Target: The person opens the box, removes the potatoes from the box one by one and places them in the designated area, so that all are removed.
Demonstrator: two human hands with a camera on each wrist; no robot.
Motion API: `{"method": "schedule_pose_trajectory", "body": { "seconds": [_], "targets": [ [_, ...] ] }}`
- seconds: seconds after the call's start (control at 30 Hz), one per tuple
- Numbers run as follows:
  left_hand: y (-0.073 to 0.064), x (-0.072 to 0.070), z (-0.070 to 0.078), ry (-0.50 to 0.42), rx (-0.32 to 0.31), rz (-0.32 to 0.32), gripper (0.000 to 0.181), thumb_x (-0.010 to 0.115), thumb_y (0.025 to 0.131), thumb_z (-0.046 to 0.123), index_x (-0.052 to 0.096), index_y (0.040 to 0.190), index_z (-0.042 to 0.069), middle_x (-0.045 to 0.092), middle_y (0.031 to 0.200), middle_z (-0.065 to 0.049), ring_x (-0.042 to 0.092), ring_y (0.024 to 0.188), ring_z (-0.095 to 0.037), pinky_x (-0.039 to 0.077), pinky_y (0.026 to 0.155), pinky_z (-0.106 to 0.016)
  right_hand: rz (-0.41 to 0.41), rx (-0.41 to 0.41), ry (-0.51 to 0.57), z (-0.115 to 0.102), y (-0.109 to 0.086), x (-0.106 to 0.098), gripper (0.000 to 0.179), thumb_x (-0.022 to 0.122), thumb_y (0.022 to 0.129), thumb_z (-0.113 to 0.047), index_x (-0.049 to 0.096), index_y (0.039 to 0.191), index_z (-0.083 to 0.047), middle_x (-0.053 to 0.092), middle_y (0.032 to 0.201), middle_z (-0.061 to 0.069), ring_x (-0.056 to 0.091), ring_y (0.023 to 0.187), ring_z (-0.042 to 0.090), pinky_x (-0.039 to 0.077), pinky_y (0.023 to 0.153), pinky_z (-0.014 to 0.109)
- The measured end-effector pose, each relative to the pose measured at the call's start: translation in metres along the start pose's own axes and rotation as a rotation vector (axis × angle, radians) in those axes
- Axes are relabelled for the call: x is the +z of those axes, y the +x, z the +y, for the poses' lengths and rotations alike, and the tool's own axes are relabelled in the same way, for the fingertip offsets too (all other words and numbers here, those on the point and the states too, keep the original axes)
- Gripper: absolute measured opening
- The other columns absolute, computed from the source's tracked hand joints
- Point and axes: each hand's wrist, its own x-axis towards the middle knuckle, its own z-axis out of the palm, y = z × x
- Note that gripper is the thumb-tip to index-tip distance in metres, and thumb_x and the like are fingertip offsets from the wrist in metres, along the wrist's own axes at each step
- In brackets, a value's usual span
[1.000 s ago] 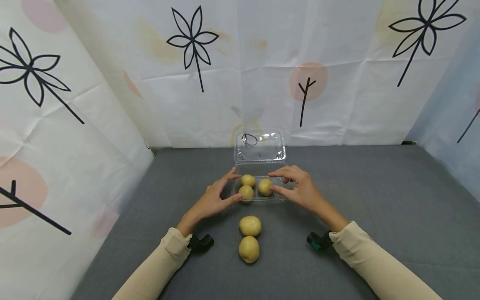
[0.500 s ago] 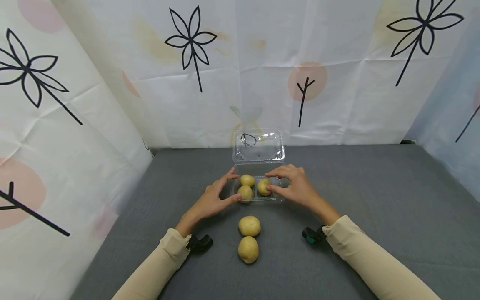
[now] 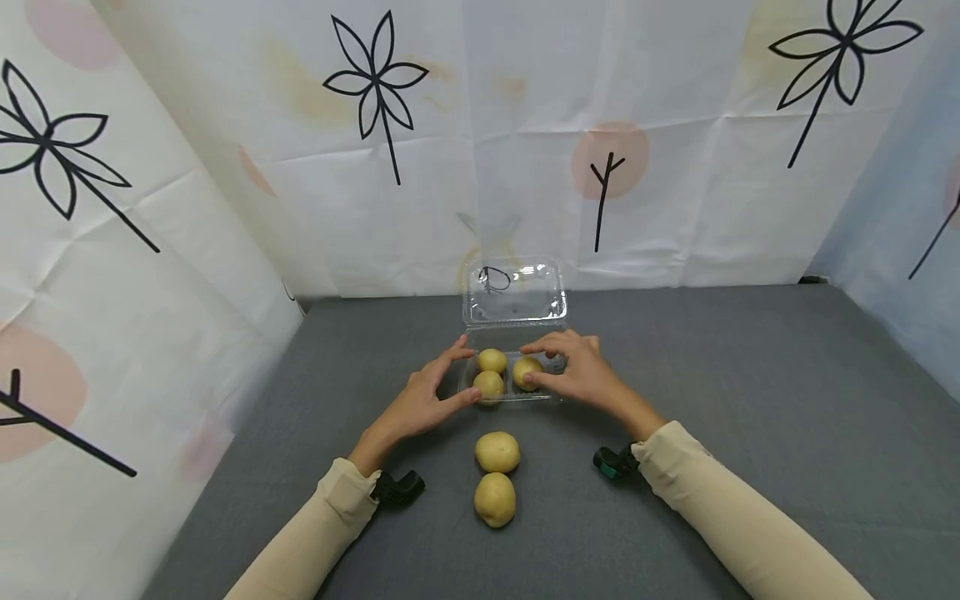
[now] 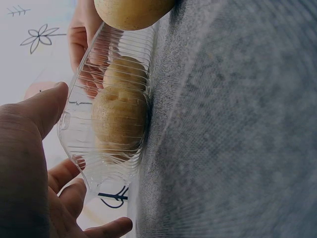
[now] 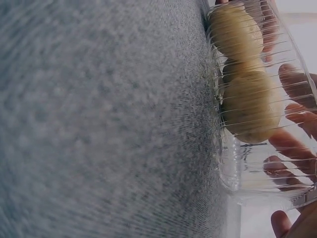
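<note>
A clear plastic box (image 3: 525, 399) stands on the table with its lid (image 3: 514, 293) raised at the back. Inside, two potatoes (image 3: 492, 361) lie at the left, one behind the other, and a third potato (image 3: 527, 374) at the right. My left hand (image 3: 420, 406) grips the box's left end; in the left wrist view its thumb (image 4: 52, 101) is at the rim. My right hand (image 3: 583, 375) spans the right-hand potato, thumb in front and fingers behind. Through the ribbed wall in the right wrist view, its fingers (image 5: 292, 148) reach that potato (image 5: 251, 106).
Two more potatoes, a farther one (image 3: 497, 452) and a nearer one (image 3: 495, 500), lie in line on the grey cloth (image 3: 337, 517) in front of the box. A white patterned curtain (image 3: 675, 208) hangs just behind the lid and along both sides.
My right hand has moved left, bringing its thumb and fingers farther over the right-hand potato. The left hand keeps its place at the box, and the view has shifted slightly.
</note>
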Motion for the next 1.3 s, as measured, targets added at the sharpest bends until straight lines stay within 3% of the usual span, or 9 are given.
{"method": "schedule_pose_trajectory", "body": {
  "seconds": [0.33,0.7,0.97,1.3],
  "targets": [
    [0.0,0.0,0.001,0.003,-0.004,-0.002,0.064,0.063,0.099,0.045,0.04,0.156,0.025,0.015,0.172,0.009,0.023,0.156,-0.034,0.013,0.113,-0.079,-0.012,0.006,-0.034,0.0,0.002,0.001,0.044,0.086,0.083,-0.027,0.074,0.122,-0.012,0.075,0.109,0.003,0.056,0.09,0.029,0.025,0.084,0.044],
    [0.0,0.001,0.001,0.006,-0.006,-0.005,0.064,0.063,0.099,0.045,0.039,0.156,0.026,0.015,0.172,0.009,0.024,0.156,-0.034,0.013,0.113,-0.079,-0.049,0.026,-0.03,-0.001,0.003,0.0,0.04,0.085,0.084,-0.029,0.076,0.12,-0.014,0.076,0.111,0.002,0.055,0.09,0.026,0.026,0.088,0.051],
    [-0.001,0.002,-0.001,0.004,-0.009,0.003,0.064,0.064,0.099,0.046,0.039,0.155,0.028,0.016,0.172,0.009,0.024,0.156,-0.034,0.013,0.113,-0.079,-0.085,0.043,-0.036,-0.004,0.004,-0.002,0.043,0.085,0.083,-0.033,0.076,0.121,-0.015,0.076,0.115,0.0,0.053,0.09,0.024,0.023,0.081,0.042],
    [0.0,0.001,0.0,0.003,-0.009,0.0,0.064,0.063,0.099,0.046,0.039,0.155,0.028,0.016,0.172,0.009,0.024,0.156,-0.034,0.013,0.113,-0.079,-0.156,0.108,-0.048,-0.008,0.011,-0.005,0.041,0.085,0.084,-0.034,0.073,0.119,-0.016,0.075,0.115,0.005,0.055,0.089,0.024,0.025,0.08,0.041]
  ]
}}
